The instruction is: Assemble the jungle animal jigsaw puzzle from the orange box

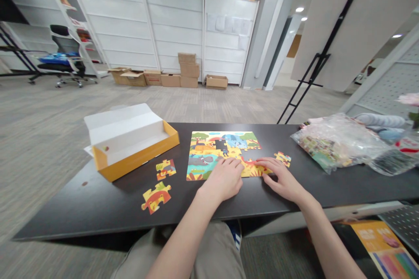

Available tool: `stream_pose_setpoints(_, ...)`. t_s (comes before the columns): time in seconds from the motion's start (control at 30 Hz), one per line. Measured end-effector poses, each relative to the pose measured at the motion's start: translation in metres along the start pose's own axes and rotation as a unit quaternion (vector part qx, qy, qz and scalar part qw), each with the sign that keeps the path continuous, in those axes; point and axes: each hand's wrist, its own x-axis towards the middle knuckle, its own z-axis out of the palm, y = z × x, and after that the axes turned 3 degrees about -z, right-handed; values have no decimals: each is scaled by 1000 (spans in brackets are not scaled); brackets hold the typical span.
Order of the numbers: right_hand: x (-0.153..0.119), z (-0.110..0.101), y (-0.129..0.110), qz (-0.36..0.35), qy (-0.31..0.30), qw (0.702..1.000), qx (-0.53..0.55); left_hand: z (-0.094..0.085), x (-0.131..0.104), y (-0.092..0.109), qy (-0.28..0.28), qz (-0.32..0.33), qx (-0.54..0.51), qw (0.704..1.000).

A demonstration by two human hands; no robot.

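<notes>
A colourful animal jigsaw puzzle (201,161) lies partly assembled on the black table, with a dark gap in its upper middle and a stepped opening along its right side. My left hand (225,178) rests flat on the lower middle of the puzzle, fingers stretched out and covering part of it. At the lower right corner, my right hand (281,178) touches the puzzle with its fingertips, thumb spread apart from the fingers. Just beyond that hand lies a loose jigsaw piece (284,158). Two more pieces lie to the left: a lion piece (156,198) and a smaller-looking piece (165,169).
An open yellow box (140,157) with a white inside stands on the left of the table (108,209). Clear plastic bags (340,141) with packed goods lie at the right. Beyond are cardboard boxes (170,80), an office chair (65,59) and a board on a black stand (316,67).
</notes>
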Motion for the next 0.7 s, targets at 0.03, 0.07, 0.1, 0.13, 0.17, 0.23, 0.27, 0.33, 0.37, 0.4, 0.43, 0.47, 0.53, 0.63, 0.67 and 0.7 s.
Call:
stream_pose_setpoints(0.03,0,0,1,0,-2,1000,1,0,0,0,-4,0,2,1000)
stream_pose_setpoints(0.07,1,0,2,-2,-4,1000,1,1,0,1,-6,0,4,1000)
stream_pose_setpoints(0.1,1,0,3,-3,-5,1000,2,2,0,1,-6,1,7,1000)
stream_pose_setpoints(0.13,2,1,4,-4,-6,1000,3,3,0,1,-3,2,10,1000)
stream_pose_setpoints(0.17,2,1,5,-4,-6,1000,3,4,0,1,1,3,14,1000)
stream_pose_setpoints(0.23,3,1,6,-3,-3,1000,3,7,0,1,11,4,25,1000)
stream_pose_setpoints(0.27,3,1,6,-2,-1,1000,3,8,-1,2,13,3,30,999)
stream_pose_setpoints(0.33,3,1,5,2,2,1000,2,9,0,3,12,0,35,999)
stream_pose_setpoints(0.37,3,1,5,5,3,1000,0,9,0,4,9,-1,34,999)
stream_pose_setpoints(0.4,3,1,4,8,5,1000,-1,8,0,5,5,-2,33,999)
stream_pose_setpoints(0.43,3,2,4,11,6,1000,-4,8,0,5,1,-3,30,1000)
stream_pose_setpoints(0.47,3,2,3,13,8,1000,-6,8,0,6,-2,-3,29,1000)
stream_pose_setpoints(0.53,3,2,3,16,12,1000,-12,8,0,6,-7,-1,27,1000)
stream_pose_setpoints(0.63,2,3,2,14,12,1000,-17,9,1,9,-7,7,31,999)
stream_pose_setpoints(0.67,2,3,2,13,10,1000,-17,9,1,11,-5,8,33,999)
stream_pose_setpoints(0.7,1,4,2,13,7,1000,-17,10,1,12,-3,6,33,999)
